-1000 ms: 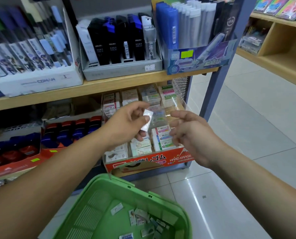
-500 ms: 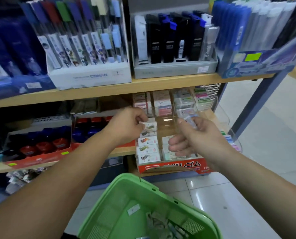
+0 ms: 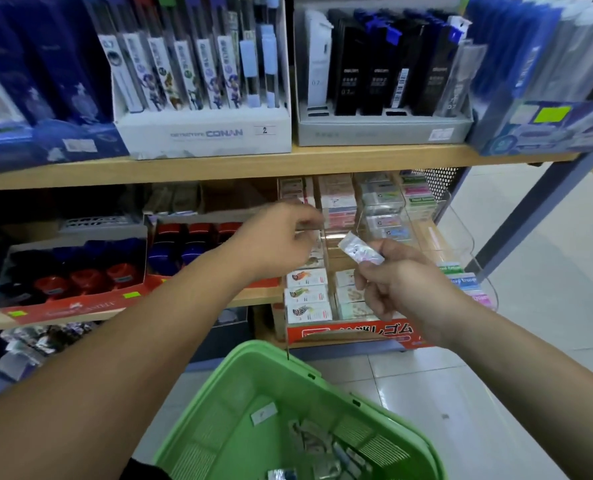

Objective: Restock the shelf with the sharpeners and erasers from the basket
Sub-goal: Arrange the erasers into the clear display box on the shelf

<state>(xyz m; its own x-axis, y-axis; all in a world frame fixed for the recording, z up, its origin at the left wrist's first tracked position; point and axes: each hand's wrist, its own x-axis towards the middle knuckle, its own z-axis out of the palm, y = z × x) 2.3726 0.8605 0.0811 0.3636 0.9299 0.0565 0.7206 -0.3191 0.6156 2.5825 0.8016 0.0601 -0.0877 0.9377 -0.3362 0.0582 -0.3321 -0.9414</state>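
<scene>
— Item, place?
— Eraser (image 3: 360, 251), wrapped; over the display box's (image 3: 350, 332) middle column, pinched at one end between thumb and forefinger of right hand (image 3: 404, 289).
— Handling?
— Likely light and firm; glossy wrap probably slippery. Best gripped across the short sides.
— Left hand (image 3: 281, 239)?
— Over the display box's left column, fingers curled; holding anything or not, cannot tell. More stock in basket (image 3: 239, 372), below the display box.

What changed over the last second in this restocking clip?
The left hand, which pinched a white packet a second ago, has reached further into the eraser display; whether it holds anything now is blurred. The right hand, empty then, now pinches a wrapped packet. The green basket stays below.
</scene>
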